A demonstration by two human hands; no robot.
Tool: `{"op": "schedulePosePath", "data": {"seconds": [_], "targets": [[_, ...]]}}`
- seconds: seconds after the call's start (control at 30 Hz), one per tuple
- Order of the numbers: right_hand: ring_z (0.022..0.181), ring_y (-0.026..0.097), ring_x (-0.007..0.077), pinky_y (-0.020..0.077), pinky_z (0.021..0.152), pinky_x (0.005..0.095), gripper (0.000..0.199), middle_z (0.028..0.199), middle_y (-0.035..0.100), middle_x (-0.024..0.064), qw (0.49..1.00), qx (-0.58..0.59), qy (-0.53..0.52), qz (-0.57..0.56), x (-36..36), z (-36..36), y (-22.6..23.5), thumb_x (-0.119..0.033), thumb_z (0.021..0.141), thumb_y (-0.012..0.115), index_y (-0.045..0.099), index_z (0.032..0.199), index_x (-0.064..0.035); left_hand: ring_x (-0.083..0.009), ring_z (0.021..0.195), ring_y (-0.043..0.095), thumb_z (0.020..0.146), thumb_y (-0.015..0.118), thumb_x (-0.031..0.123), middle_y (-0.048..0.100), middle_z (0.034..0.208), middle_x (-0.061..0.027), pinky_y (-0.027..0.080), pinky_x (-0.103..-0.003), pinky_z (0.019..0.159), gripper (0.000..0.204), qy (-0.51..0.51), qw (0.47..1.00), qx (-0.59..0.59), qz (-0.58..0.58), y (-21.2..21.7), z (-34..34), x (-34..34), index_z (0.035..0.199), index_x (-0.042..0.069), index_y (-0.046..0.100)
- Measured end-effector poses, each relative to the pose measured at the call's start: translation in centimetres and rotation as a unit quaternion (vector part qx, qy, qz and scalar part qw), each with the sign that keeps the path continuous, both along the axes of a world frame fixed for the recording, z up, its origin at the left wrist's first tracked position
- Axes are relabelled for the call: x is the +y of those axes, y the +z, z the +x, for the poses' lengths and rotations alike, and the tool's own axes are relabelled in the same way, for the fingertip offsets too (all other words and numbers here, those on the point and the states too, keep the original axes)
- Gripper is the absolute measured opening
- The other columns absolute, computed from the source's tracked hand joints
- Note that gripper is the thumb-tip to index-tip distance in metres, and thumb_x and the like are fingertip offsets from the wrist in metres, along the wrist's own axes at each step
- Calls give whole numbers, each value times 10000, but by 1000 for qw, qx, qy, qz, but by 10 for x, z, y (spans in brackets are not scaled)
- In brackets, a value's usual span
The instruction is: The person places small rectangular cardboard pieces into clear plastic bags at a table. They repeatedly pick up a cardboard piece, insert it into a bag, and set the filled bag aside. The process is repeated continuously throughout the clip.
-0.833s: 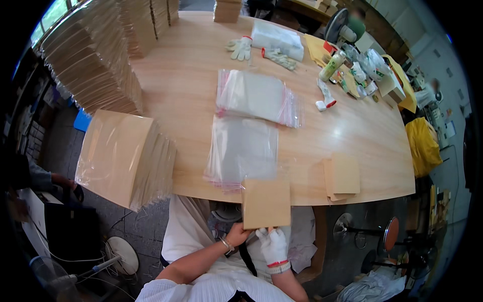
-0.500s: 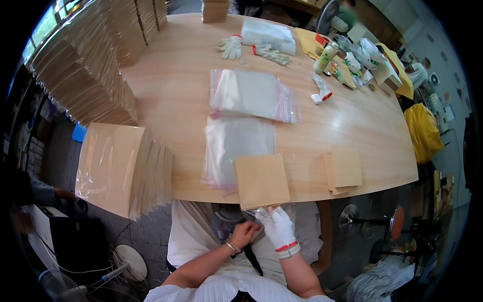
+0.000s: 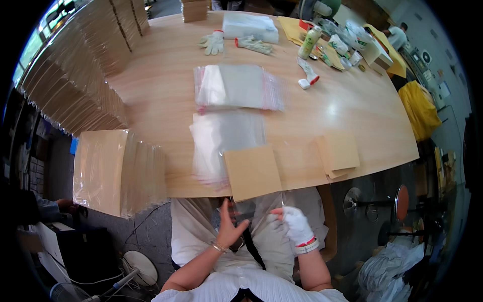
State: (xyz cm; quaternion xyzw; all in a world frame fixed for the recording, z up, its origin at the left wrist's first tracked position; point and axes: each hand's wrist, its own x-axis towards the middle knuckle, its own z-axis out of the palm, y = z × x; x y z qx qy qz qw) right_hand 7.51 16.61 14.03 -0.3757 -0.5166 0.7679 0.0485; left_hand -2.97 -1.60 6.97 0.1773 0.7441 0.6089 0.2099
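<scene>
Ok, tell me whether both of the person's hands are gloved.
No: the left hand is bare, while the right hand wears a white glove.

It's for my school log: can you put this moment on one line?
left hand: bare, open, near brown card | right hand: white-gloved, near card, grip unclear | brown card: partly covering clear bags

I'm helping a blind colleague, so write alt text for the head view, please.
A bare, spread left hand and a white-gloved right hand are just below a squarish tan board in clear plastic, at the near edge of a pale wood-toned table. Farther back lie two piles of clear plastic bags with pink edges; plastic-wrapped tan stacks stand at left.
</scene>
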Motion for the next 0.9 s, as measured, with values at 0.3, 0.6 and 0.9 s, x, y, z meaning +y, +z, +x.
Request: {"op": "schedulePosePath", "data": {"seconds": [0.3, 0.6, 0.9], "targets": [[694, 573, 108, 455, 661, 218, 301, 814, 600, 53, 964, -35, 18, 265, 42, -30, -21, 0, 805, 421, 531, 1080, 55, -357, 727, 579, 769, 609, 211, 513, 967, -216, 479, -414, 586, 682, -77, 943, 230, -227, 24, -26, 22, 1314, 5, 254], [755, 542, 296, 445, 654, 364, 88, 826, 537, 137, 819, 101, 133, 550, -16, -26, 8, -76, 734, 573, 571, 802, -20, -222, 683, 616, 929, 384, 272, 656, 820, -127, 477, -314, 639, 359, -135, 981, -94, -107, -16, -12, -4, 964, 1, 617], [773, 514, 324, 434, 682, 402, 151, 799, 517, 146, 767, 116, 233, 586, -72, -61, -23, -152, 668, 600, 536, 716, -24, -143, 768, 594, 878, 431, 282, 626, 847, -36, 483, -280, 680, 306, 48, 905, -419, 63, -28, -6, -7, 959, 50, 613]]}}
